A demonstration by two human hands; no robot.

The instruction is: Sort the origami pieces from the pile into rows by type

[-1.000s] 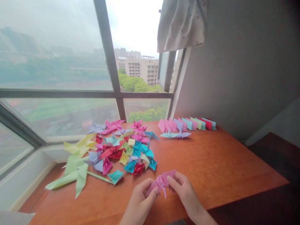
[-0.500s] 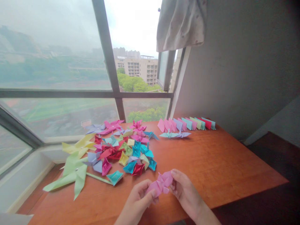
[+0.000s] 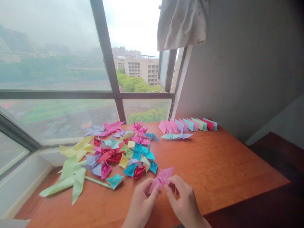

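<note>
Between my two hands is a pink folded paper piece (image 3: 163, 176), with points sticking out at its upper right; it looks like a paper crane, though its underside is hidden. My left hand (image 3: 143, 197) pinches its left end between thumb and fingers. On the other side, my right hand (image 3: 181, 194) grips the lower right part, thumb and index finger close together. Both hands are held over the front of the wooden table (image 3: 225, 171). Just left of them lies a teal paper boat (image 3: 115, 181).
A heap of paper boats and cranes (image 3: 128, 155) covers the left of the table. Beside it lie a green pinwheel (image 3: 74, 174) and a yellow one (image 3: 82, 145). Folded paper pieces (image 3: 187, 124) stand in a row at the back, behind two cranes (image 3: 177, 135). Windows border the table.
My right hand has shifted from the upper right tip of the pink paper to its lower edge. The paper has turned, and its right point now sticks up freely.
</note>
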